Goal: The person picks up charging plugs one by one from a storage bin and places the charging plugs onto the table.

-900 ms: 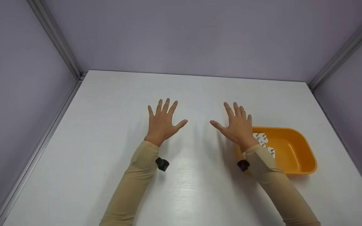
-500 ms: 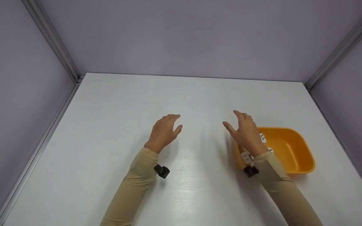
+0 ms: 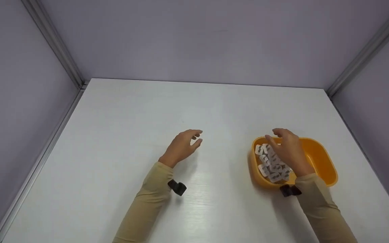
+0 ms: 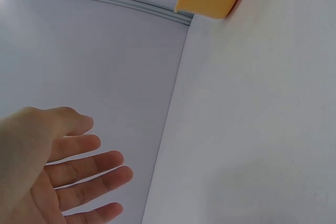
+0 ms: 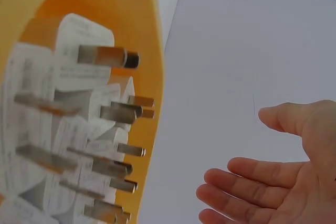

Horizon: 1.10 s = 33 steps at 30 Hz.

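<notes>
My right hand (image 3: 289,150) hovers over an orange plastic tub (image 3: 327,165), fingers loosely bent and thumb apart. Several white plugs (image 3: 264,160) with metal prongs lie heaped in the tub's left part; the hand and forearm cover some of them. Up close in the right wrist view, the plugs (image 5: 84,38) have flat blades and printed faces, and the right palm (image 5: 278,174) holds nothing. Left of the tub, my left hand (image 3: 182,145) is held over the white table, relaxed. Its fingers (image 4: 86,169) are spread and bare in the left wrist view.
The white table (image 3: 140,111) is enclosed by pale purple panels (image 3: 194,40) at the back and both sides. Metal rails (image 3: 54,42) run along the panel corners. A small black device (image 3: 177,187) is strapped at each wrist.
Both hands were flat with fingers spread and have since relaxed. My right hand has moved right over the tub, baring more plugs. My left hand has drawn back slightly and turned inward.
</notes>
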### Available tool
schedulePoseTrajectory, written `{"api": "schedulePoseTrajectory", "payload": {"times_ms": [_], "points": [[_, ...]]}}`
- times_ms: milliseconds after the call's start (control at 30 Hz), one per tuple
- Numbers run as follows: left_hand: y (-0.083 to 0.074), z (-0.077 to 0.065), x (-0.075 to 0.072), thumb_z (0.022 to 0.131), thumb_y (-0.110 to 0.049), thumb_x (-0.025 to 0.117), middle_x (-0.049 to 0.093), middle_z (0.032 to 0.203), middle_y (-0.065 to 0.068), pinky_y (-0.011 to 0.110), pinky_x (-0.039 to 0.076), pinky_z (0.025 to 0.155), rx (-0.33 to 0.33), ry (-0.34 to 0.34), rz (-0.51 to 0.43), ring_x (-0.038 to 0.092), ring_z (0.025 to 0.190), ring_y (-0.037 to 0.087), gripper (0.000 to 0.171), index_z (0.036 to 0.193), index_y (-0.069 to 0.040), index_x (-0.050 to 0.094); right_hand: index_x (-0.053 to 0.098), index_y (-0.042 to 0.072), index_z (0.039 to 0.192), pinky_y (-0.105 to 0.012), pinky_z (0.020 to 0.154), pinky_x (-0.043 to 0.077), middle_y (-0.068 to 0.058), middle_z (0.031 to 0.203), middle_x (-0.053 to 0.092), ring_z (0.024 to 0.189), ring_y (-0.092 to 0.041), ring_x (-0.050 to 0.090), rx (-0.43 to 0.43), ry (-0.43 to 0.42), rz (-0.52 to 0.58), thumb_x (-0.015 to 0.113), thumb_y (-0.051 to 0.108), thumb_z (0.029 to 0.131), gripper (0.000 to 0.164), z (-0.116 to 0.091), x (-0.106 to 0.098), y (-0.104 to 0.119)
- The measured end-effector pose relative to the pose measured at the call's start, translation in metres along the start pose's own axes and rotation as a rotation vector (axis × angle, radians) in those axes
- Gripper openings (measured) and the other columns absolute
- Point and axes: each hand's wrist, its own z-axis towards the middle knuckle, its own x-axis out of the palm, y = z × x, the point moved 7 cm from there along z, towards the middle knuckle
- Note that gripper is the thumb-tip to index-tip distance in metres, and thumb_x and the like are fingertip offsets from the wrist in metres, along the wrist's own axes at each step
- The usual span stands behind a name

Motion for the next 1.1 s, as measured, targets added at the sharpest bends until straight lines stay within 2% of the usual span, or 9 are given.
{"api": "schedulePoseTrajectory", "payload": {"times_ms": [300,500,633,767,867,1100], "points": [[-0.012,0.000,0.016,0.098,-0.017,0.053,0.065,0.123,0.017,0.043,0.051,0.098,0.042,0.052,-0.046,0.064,0.111,0.030,0.036,0.131,-0.002,0.056,0.046,-0.011,0.134,-0.060,0.104,0.041,-0.035,0.132,0.051,0.121,-0.048,0.049,0.085,-0.036,0.028,0.049,0.035,0.100,0.057,-0.025,-0.025,-0.049],[-0.017,0.001,0.022,0.098,-0.016,0.053,0.065,0.121,0.017,0.043,0.052,0.097,0.066,0.066,-0.050,0.065,0.110,0.031,0.035,0.130,-0.001,0.056,0.048,-0.016,0.129,-0.062,0.099,0.044,-0.039,0.126,0.052,0.116,-0.052,0.050,0.090,-0.164,0.000,0.052,0.027,0.099,0.052,-0.041,-0.040,-0.079],[-0.019,0.002,0.025,0.098,-0.015,0.054,0.066,0.120,0.019,0.044,0.052,0.097,0.080,0.073,-0.059,0.065,0.109,0.032,0.035,0.129,0.000,0.057,0.049,-0.019,0.125,-0.065,0.099,0.040,-0.041,0.123,0.051,0.114,-0.055,0.048,0.085,-0.234,-0.007,0.053,0.023,0.098,0.050,-0.052,-0.049,-0.098],[-0.022,0.004,0.027,0.098,-0.015,0.054,0.066,0.119,0.019,0.044,0.052,0.097,0.087,0.074,-0.055,0.065,0.109,0.031,0.035,0.129,0.000,0.057,0.048,-0.019,0.126,-0.067,0.099,0.037,-0.042,0.124,0.050,0.116,-0.056,0.046,0.110,-0.253,-0.004,0.052,0.023,0.098,0.050,-0.060,-0.056,-0.113],[-0.023,0.005,0.029,0.098,-0.015,0.054,0.066,0.120,0.018,0.043,0.052,0.098,0.078,0.080,-0.053,0.065,0.110,0.030,0.035,0.129,0.000,0.057,0.048,-0.019,0.126,-0.067,0.097,0.039,-0.043,0.124,0.050,0.115,-0.055,0.047,0.128,-0.262,-0.007,0.053,0.021,0.098,0.049,-0.065,-0.058,-0.121],[-0.027,0.006,0.033,0.098,-0.017,0.053,0.067,0.119,0.016,0.042,0.052,0.098,0.083,0.074,-0.057,0.065,0.109,0.028,0.035,0.129,-0.001,0.057,0.046,-0.020,0.127,-0.066,0.096,0.041,-0.043,0.124,0.049,0.114,-0.055,0.047,0.171,-0.270,-0.003,0.052,0.020,0.098,0.049,-0.070,-0.056,-0.142]]}}
